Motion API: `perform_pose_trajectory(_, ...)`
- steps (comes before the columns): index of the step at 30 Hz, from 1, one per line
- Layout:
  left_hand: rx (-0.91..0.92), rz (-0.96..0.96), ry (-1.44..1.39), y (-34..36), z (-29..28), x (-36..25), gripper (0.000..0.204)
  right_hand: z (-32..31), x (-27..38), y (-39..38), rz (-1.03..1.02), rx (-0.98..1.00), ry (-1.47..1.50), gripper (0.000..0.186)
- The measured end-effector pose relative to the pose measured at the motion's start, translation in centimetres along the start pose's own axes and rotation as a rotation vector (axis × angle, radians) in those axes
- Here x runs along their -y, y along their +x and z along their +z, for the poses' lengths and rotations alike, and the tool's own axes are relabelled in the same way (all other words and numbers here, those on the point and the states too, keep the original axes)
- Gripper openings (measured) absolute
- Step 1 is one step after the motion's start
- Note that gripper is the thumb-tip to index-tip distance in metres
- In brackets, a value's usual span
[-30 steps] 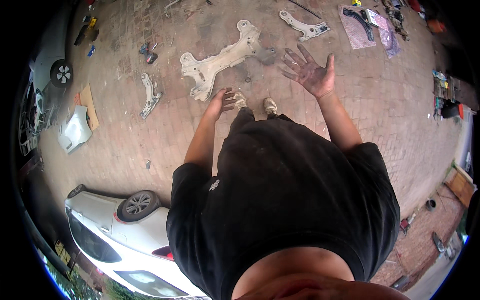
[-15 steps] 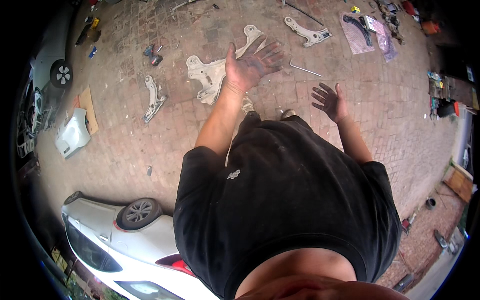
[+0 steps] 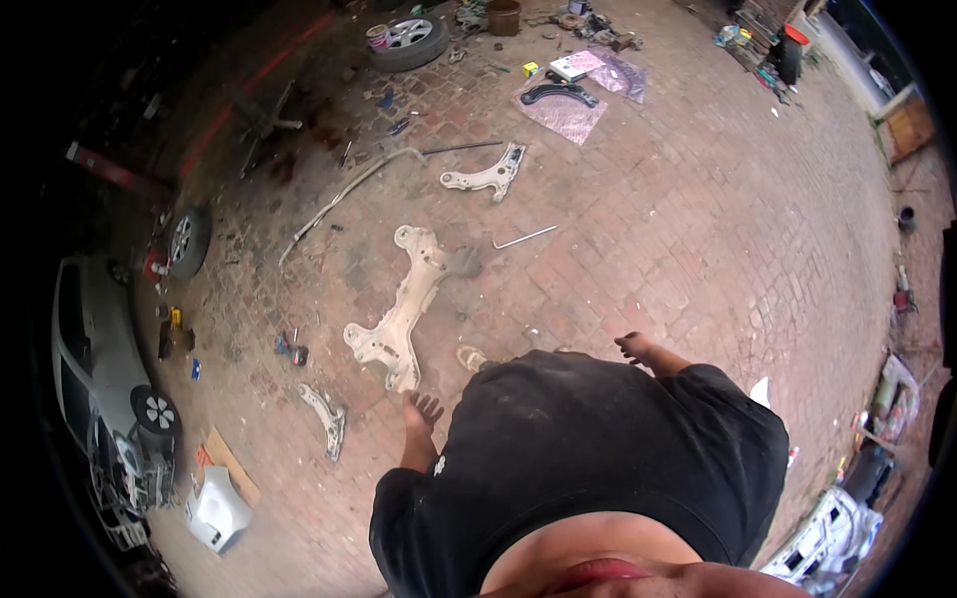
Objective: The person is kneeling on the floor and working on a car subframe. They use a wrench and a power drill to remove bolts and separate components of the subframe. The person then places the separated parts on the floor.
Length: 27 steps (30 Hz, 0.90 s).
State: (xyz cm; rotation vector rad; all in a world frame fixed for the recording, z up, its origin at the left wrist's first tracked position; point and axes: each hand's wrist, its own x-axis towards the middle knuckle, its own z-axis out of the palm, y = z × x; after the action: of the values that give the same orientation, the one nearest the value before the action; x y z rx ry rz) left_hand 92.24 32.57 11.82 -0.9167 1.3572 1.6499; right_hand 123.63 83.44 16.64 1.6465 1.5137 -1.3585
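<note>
My left hand [image 3: 423, 410] hangs low at my side, fingers apart and nothing in it. It is nearest to a pale metal subframe [image 3: 404, 299] lying on the brick floor. On the right, my right hand [image 3: 632, 346] is held out from my body, its fingers loosely stretched and no object in it. A pale control arm [image 3: 490, 173] lies beyond the subframe, and a second control arm [image 3: 325, 423] is left of my left hand. Between the subframe and my right side rests a bent metal rod [image 3: 525, 237]. A cordless power tool [image 3: 292, 350] lies left of the subframe.
A long bar [image 3: 344, 192] lies across the floor ahead. Far off are a wheel [image 3: 411, 38] and a black control arm [image 3: 558, 95] on bubble wrap [image 3: 565, 122]. A grey car [image 3: 95, 339] stands left, near a white body panel [image 3: 218, 510].
Both hands have dropped from their raised position in front of me to my sides. My view has swung toward the right and farther out; the parts on the floor look unmoved.
</note>
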Motion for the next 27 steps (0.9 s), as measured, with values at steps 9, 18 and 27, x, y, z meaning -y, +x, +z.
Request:
perform_pose_trajectory(9, 0.027, -0.080, 1.050, 1.3, 17.0, 1.2, 0.061, -4.9, -4.2, 1.5, -0.111, -0.160, 0.300, 0.046)
perform_pose_trajectory(18, 0.261, 0.232, 1.374, 6.1, 39.6, -1.5, 0.055, -13.9, -3.9, 6.7, -0.141, -0.238, 0.743, 0.041)
perform_pose_trajectory(27, 0.187, 0.036, 1.801, 12.2, 64.1, 0.3, 0.051, -20.7, -12.2, 6.7, 0.306, -0.403, 1.101, 0.029)
